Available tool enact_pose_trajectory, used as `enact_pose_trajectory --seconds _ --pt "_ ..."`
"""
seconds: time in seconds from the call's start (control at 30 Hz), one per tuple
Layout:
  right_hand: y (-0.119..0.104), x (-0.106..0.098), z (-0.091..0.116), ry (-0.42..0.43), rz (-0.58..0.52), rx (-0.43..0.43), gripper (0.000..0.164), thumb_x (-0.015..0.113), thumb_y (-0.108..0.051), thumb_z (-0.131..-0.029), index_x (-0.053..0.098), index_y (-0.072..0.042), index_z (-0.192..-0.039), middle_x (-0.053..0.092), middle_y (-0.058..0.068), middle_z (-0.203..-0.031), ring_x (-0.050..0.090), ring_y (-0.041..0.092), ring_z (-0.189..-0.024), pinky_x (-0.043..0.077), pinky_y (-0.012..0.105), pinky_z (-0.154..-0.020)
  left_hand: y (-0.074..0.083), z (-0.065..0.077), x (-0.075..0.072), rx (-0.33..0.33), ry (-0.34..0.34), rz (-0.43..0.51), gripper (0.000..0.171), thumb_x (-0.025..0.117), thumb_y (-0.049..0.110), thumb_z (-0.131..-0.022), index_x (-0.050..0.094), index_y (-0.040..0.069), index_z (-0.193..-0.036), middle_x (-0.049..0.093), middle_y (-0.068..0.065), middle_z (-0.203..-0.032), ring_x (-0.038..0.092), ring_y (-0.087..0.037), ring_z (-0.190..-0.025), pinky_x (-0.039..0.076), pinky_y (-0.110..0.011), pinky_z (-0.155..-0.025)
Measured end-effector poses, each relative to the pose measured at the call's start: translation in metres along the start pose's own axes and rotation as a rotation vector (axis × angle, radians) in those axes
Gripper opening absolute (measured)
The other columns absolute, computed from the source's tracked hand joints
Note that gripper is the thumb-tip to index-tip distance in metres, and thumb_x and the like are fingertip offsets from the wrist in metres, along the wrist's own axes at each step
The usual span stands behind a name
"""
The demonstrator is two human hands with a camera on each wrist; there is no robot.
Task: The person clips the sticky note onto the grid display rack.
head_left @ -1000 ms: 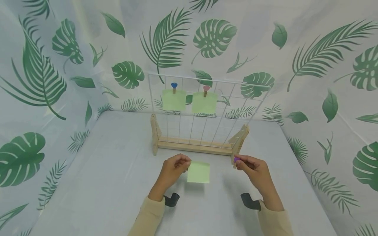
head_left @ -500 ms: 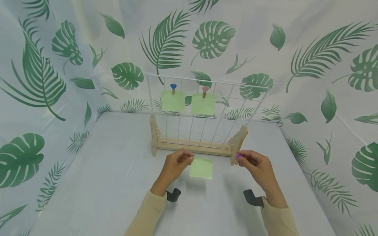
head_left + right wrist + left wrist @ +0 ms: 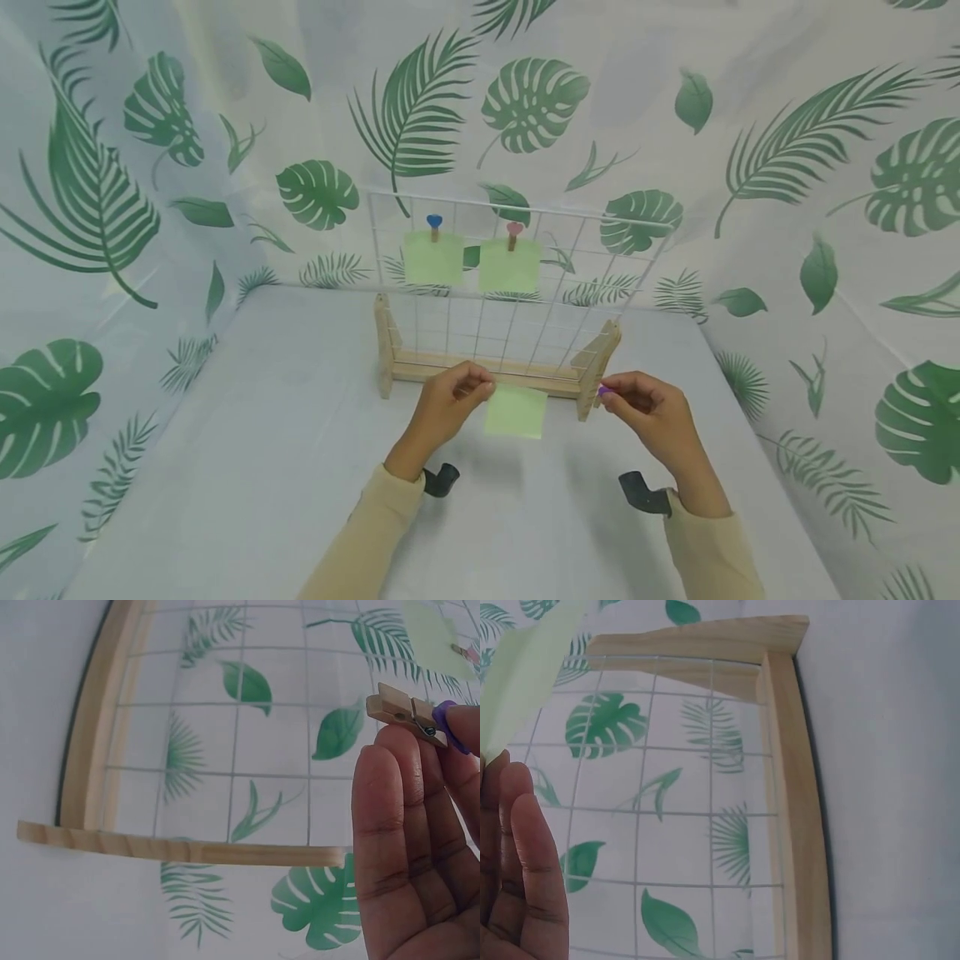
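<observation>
My left hand (image 3: 452,406) pinches a pale green sticky note (image 3: 516,412) by its upper left corner, in front of the rack's base. In the left wrist view the note (image 3: 526,671) rises from the fingertips, slightly bent. With thumb and forefinger my right hand (image 3: 654,413) holds a small wooden clothespin (image 3: 409,711) by its purple end (image 3: 604,390), near the rack's right foot. The pin's wooden tips point away from the fingers. Behind both hands stands a white wire grid (image 3: 552,312). Two green notes hang on it, under a blue heart clothespin (image 3: 434,227) and a pink heart clothespin (image 3: 513,234).
The grid stands in a wooden base (image 3: 487,374) with a left upright (image 3: 384,346) and a right upright (image 3: 597,372). A pale tabletop (image 3: 300,433) lies beneath. Leaf-printed sheeting (image 3: 600,83) surrounds it. Black wrist mounts (image 3: 643,493) jut inward from the sleeves.
My left hand has lifted the sticky note upward and forward, toward the grid's base. My right hand has also risen a little with the clothespin. The hung notes stay in place on the grid.
</observation>
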State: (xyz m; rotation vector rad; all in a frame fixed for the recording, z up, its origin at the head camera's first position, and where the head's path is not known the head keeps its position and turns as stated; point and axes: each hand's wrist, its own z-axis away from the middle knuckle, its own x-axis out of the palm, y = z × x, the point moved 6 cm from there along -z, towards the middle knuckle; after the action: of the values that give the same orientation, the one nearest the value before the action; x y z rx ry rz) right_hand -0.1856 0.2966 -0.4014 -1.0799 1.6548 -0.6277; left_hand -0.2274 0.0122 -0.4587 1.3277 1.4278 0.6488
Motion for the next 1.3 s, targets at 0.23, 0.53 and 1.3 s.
enact_pose_trajectory --seconds 0.23,0.53,1.3 --pt "-0.007 -0.005 -0.004 0.001 -0.014 -0.012 0.015 0.074 0.013 -0.095 0.075 0.010 -0.110 0.077 0.013 -0.097 0.072 -0.001 -0.085 0.059 0.014 -0.077 0.006 -0.006 0.003 0.025 -0.021 0.028 0.008 0.072 0.012 -0.106 0.075 0.005 -0.107 0.078 -0.007 -0.096 0.073 -0.026 -0.084 0.060 -0.027 -0.076" --pt "-0.011 -0.013 -0.010 0.013 0.011 -0.007 0.015 0.075 0.010 -0.096 0.076 0.009 -0.111 0.078 0.016 -0.100 0.070 -0.002 -0.086 0.058 0.013 -0.079 0.016 -0.013 0.004 0.046 -0.040 0.046 0.008 0.069 0.011 -0.107 0.073 0.004 -0.108 0.075 -0.008 -0.095 0.072 -0.036 -0.081 0.060 -0.026 -0.071" --pt "-0.017 -0.018 -0.018 0.049 0.044 -0.009 0.013 0.074 0.006 -0.099 0.076 0.009 -0.111 0.076 0.014 -0.101 0.069 0.000 -0.086 0.057 0.012 -0.081 0.037 -0.033 0.011 0.123 -0.034 -0.017 0.009 0.070 0.012 -0.107 0.074 0.004 -0.108 0.078 -0.007 -0.099 0.068 -0.017 -0.081 0.058 -0.026 -0.074"
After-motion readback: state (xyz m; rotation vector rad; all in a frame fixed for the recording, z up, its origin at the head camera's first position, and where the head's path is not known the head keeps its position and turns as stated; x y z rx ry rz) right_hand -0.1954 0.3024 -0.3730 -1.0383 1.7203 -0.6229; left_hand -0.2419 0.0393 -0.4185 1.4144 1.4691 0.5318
